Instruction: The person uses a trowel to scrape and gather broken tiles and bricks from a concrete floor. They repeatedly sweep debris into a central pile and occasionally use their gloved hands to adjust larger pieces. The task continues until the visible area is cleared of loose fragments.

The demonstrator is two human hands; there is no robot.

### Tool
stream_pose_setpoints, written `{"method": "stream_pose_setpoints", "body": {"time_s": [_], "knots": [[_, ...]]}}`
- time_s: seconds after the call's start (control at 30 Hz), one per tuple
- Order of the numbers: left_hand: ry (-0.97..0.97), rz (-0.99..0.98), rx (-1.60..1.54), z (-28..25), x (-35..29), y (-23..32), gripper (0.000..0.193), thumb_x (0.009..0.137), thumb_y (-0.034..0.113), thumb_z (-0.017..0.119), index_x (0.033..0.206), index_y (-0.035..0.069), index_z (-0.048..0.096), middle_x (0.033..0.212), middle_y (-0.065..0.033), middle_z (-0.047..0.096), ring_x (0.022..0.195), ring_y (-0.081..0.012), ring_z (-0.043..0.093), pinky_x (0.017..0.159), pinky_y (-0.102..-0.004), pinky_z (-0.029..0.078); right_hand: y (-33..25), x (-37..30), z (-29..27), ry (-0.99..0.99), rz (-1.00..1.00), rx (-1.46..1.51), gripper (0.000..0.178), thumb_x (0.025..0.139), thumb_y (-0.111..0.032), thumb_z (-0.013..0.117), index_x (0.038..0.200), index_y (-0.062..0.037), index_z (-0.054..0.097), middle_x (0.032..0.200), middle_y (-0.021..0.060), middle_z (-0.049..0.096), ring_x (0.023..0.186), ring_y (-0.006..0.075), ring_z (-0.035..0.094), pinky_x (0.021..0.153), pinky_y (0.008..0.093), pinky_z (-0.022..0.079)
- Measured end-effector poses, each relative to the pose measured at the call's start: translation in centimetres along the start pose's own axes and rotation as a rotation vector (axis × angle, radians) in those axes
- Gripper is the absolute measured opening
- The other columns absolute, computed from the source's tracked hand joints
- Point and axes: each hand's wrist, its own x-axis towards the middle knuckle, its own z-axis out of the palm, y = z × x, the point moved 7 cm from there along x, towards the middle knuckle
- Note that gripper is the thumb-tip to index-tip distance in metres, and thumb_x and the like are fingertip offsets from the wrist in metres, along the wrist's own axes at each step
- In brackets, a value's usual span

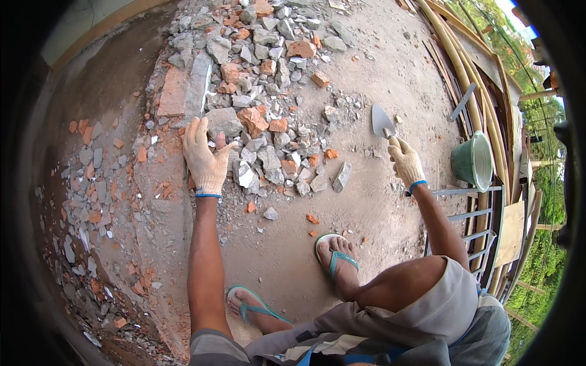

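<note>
My left hand (206,157), in a cream knitted glove with a blue cuff, is open with its thumb spread. It lies along the low brick edge, its fingers next to a large grey chunk of rubble (224,122); whether they touch it I cannot tell. One bare fingertip shows through the glove. My right hand (406,160), gloved the same way, is closed round the handle of a trowel (382,121). The trowel's pointed grey blade angles up and away to the left, over the bare ground. Broken concrete and orange brick pieces (268,157) lie heaped between my hands.
A brick with mortar (173,91) stays in the edge at the far left. Smaller debris (91,201) covers the lower strip on the left. To the right are a green bucket (472,161), a metal frame (471,215) and long bamboo poles (467,67). My sandalled feet (339,259) stand near the rubble.
</note>
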Motion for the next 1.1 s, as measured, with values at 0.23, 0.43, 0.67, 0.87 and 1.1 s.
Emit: {"method": "stream_pose_setpoints", "body": {"time_s": [0.23, 0.43, 0.67, 0.87, 1.1], "knots": [[-0.029, -0.006, 0.091, 2.3, 6.3, 2.2, 0.083, 0.087, 0.041, 0.094, 0.150, -0.002, 0.061, 0.151, -0.0266, 0.064, 0.143, -0.0440, 0.059, 0.121, -0.0533, 0.047, -7.3, 8.9, 6.7, -0.218, -0.210, -0.121, 0.062, 0.106, -0.040, 0.069, 0.161, -0.0127, 0.061, 0.089, 0.0021, 0.067, 0.063, 0.0078, 0.059, 0.054, 0.0299, 0.051], [-0.261, 0.090, 0.251, 5.8, 8.6, 5.3, 0.088, 0.084, 0.050, 0.092, 0.151, 0.002, 0.062, 0.151, -0.0229, 0.066, 0.144, -0.0410, 0.059, 0.125, -0.0532, 0.042, -16.0, 10.1, 15.8, -0.445, -0.582, -0.281, 0.055, 0.105, -0.042, 0.069, 0.146, -0.0062, 0.069, 0.116, 0.0197, 0.080, 0.096, 0.0318, 0.078, 0.091, 0.0446, 0.060], [-0.212, -0.066, 0.598, 3.0, 6.5, 6.1, 0.104, 0.081, 0.065, 0.090, 0.160, 0.005, 0.056, 0.168, -0.0226, 0.050, 0.159, -0.0470, 0.038, 0.134, -0.0564, 0.029, -17.0, 5.4, 20.5, -0.581, -0.716, -0.265, 0.047, 0.103, -0.036, 0.072, 0.137, -0.0048, 0.066, 0.111, 0.0260, 0.078, 0.104, 0.0439, 0.078, 0.090, 0.0517, 0.059], [-0.184, -0.270, 0.307, 2.5, 3.4, 3.9, 0.106, 0.078, 0.060, 0.095, 0.157, 0.001, 0.057, 0.157, -0.0281, 0.057, 0.149, -0.0458, 0.049, 0.122, -0.0555, 0.044, -16.4, 2.5, 21.2, -0.619, -0.770, -0.274, 0.052, 0.102, -0.034, 0.072, 0.148, -0.0097, 0.064, 0.114, 0.0249, 0.079, 0.101, 0.0449, 0.078, 0.089, 0.0516, 0.061], [-0.271, -0.334, 0.209, 1.9, 3.4, 3.8, 0.106, 0.075, 0.053, 0.098, 0.160, 0.005, 0.056, 0.151, -0.0229, 0.061, 0.142, -0.0408, 0.057, 0.119, -0.0516, 0.047, -17.4, 1.5, 21.1, -0.657, -0.801, -0.273, 0.047, 0.103, -0.032, 0.070, 0.142, -0.0081, 0.065, 0.108, 0.0251, 0.079, 0.098, 0.0454, 0.078, 0.085, 0.0514, 0.061]]}}
